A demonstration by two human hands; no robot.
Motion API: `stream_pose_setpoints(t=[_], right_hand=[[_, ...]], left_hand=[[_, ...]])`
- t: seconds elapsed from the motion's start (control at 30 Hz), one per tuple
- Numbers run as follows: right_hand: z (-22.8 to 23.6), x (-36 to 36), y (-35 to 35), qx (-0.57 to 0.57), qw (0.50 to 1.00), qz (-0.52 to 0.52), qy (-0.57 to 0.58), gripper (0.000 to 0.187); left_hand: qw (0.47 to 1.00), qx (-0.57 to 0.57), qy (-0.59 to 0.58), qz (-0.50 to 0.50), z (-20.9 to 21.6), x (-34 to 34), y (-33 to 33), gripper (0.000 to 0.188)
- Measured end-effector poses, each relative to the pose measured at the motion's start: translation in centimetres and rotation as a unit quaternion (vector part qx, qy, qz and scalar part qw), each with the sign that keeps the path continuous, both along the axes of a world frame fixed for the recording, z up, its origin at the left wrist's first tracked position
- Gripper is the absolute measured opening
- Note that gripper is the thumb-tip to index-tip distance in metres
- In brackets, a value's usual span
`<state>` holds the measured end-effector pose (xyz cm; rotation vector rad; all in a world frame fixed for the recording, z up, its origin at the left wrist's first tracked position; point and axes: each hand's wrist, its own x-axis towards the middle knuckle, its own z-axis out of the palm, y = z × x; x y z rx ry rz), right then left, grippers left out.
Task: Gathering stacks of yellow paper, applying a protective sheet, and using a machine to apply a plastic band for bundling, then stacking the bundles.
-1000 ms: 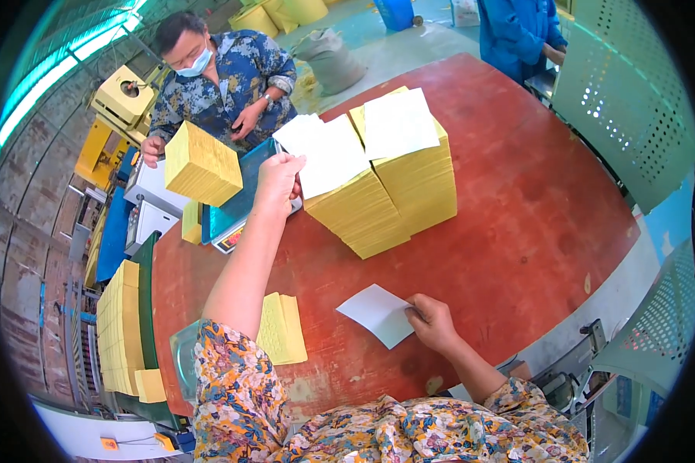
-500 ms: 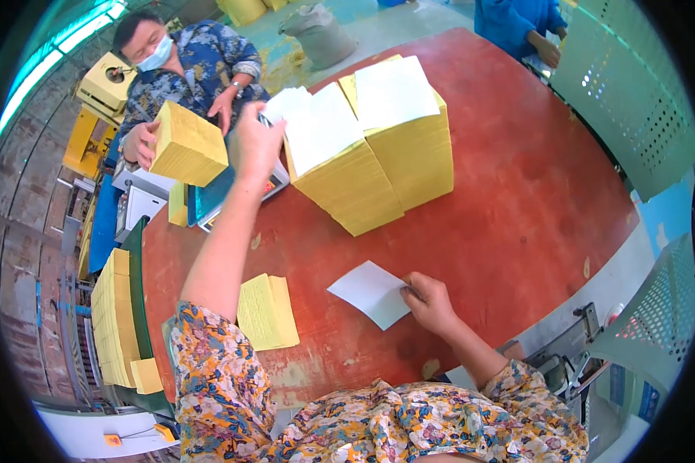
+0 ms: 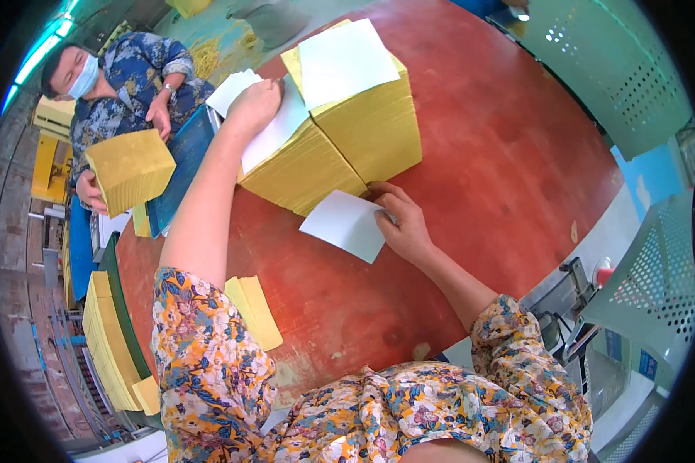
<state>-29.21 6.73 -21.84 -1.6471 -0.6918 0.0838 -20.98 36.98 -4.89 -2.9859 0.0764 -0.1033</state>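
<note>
My right hand (image 3: 400,222) pinches a white paper sheet (image 3: 344,225) by its right edge, in front of the stacks and above the red table. Over the left yellow paper stack (image 3: 305,168) is my left hand (image 3: 256,106), its fingers curled down at the white sheets (image 3: 235,86) on top; what they grip is hidden. Beside it stands the right yellow paper stack (image 3: 371,127), with a white sheet (image 3: 347,62) covering part of its top. A small yellow paper bundle (image 3: 256,312) lies near my left sleeve.
Across the red table (image 3: 502,154), at the far left, a masked co-worker (image 3: 127,92) holds a thick yellow paper block (image 3: 131,170) near a blue tray (image 3: 179,166). More yellow stacks (image 3: 110,339) stand left of the table. Perforated green metal panels (image 3: 618,85) border the right side.
My right hand has carried its white sheet forward, close to the stacks. My left hand has moved over the white sheets on the left stack. The view has shifted.
</note>
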Motion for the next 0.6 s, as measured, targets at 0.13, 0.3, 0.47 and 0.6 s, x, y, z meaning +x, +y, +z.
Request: stream_pose_setpoints(t=[0.13,0.3,0.47,0.6], right_hand=[[0.2,-1.1,0.1,0.008,0.999,0.049,0.017,0.013],[0.1,-5.1,-2.8,-0.024,0.997,0.068,0.004,0.013],[2.0,-14.0,-8.5,-0.023,0.991,0.11,0.068,0.011],[2.2,-21.5,-12.1,-0.012,0.985,0.125,0.122,0.016]], left_hand=[[0.999,-0.032,0.013,0.016,-0.1,-2.5,0.0,0.033],[0.99,-0.138,-0.022,-0.009,-0.5,-8.1,-4.3,0.037],[0.951,-0.305,0.01,0.054,0.9,-17.2,-10.3,0.039],[0.948,-0.319,0.026,-0.003,2.1,-24.3,-14.7,0.034]])
